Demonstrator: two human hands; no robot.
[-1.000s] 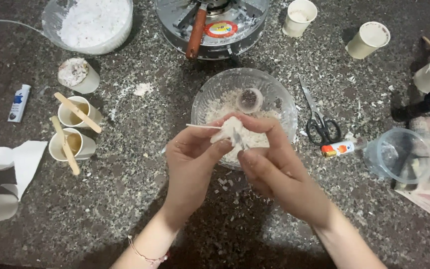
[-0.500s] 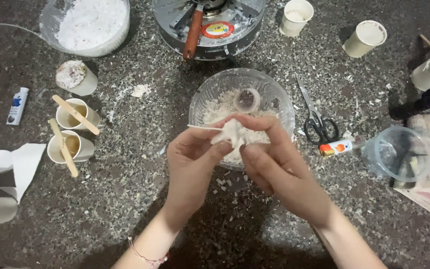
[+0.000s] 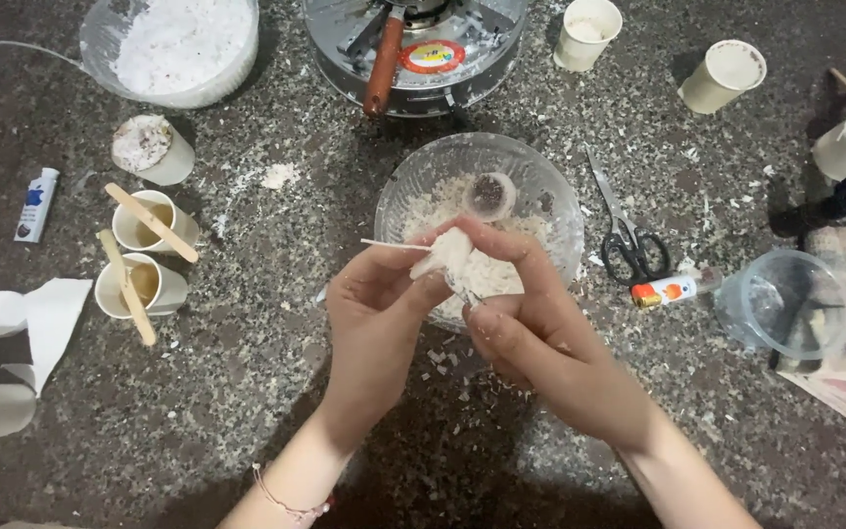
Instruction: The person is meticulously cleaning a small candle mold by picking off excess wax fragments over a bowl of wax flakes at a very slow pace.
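— While the left hand (image 3: 374, 299) and the right hand (image 3: 531, 328) meet over the near rim of the glass bowl (image 3: 540, 186), what are they closed on?

— Both are pinched around 1 small white lump (image 3: 452, 257), held just above the pale flakes in the bowl. A thin wick-like stick (image 3: 394, 245) pokes out of it to the left, level with the left fingertips.

— Why hold it right there?

— Probably so that whatever crumbles off drops back into the bowl, though white flakes already litter the dark speckled counter (image 3: 247, 431).

— And the surroundings?

— On the left stand 2 paper cups with wooden sticks (image 3: 144, 255) laid across them, likely kept ready for stirring. A third cup (image 3: 154, 149) lies farther back, beside a tub of white flakes (image 3: 178, 44) at the far left. Behind the bowl sits a round metal burner (image 3: 413, 44). Scissors (image 3: 624, 230) and a small orange-capped tube (image 3: 673, 289) lie to the right, near a clear plastic cup (image 3: 780, 299), all within reach.
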